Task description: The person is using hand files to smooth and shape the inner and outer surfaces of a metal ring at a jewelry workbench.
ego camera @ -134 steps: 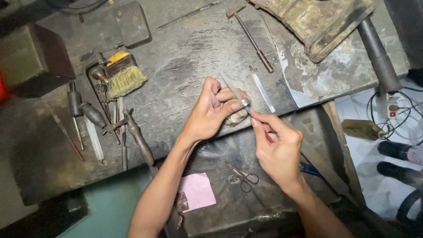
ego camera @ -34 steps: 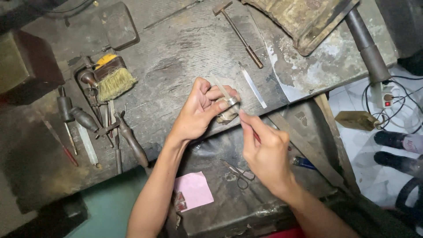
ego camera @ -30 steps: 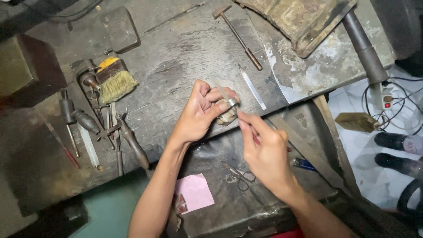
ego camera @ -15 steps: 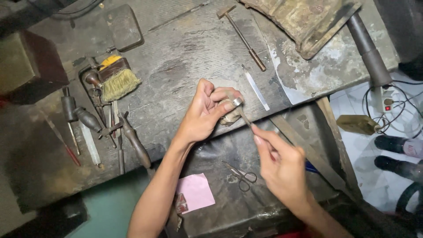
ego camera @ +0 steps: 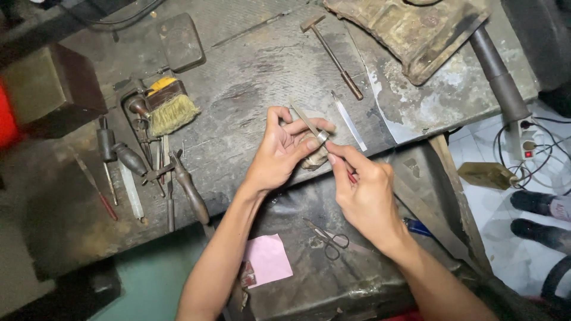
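My left hand pinches a small silver ring against a worn wooden peg at the edge of the dark workbench. My right hand grips a thin metal file by its red-tipped handle. The file's blade lies across the ring and points up and to the left, past my left fingertips. The two hands touch at the ring.
A flat metal strip and a small hammer lie just beyond the hands. A brush, pliers and several hand tools lie at the left. Scissors and a pink paper rest on the lower tray. A worn leather pad sits top right.
My right hand has pushed forward toward the ring, sliding the file up and to the left across it. My left hand has stayed on the peg with the ring.
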